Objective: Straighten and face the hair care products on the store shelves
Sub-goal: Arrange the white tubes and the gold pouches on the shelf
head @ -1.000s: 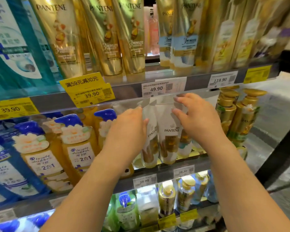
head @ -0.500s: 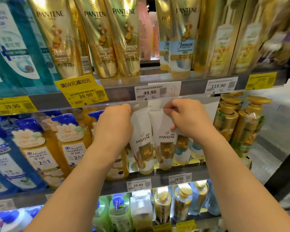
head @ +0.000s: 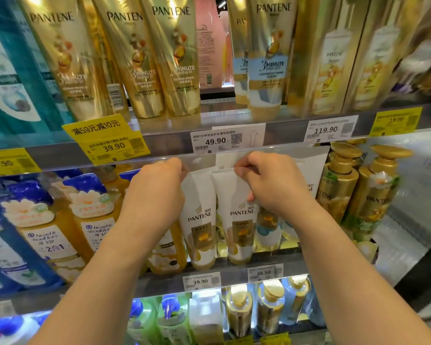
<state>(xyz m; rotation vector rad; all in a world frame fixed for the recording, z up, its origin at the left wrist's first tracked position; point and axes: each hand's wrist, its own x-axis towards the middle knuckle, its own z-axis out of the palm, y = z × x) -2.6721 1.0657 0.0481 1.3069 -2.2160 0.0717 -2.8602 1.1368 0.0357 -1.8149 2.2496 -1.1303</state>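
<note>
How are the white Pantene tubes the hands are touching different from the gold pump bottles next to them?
The white Pantene tubes are white with flat crimped tops; the gold pump bottles are gold with pump heads on top. The tubes stand cap-down and taper upward; the bottles stand on their bases. The left hand and the right hand are at the tubes' tops; nothing touches the bottles. Both are Pantene, on the same shelf.
</note>
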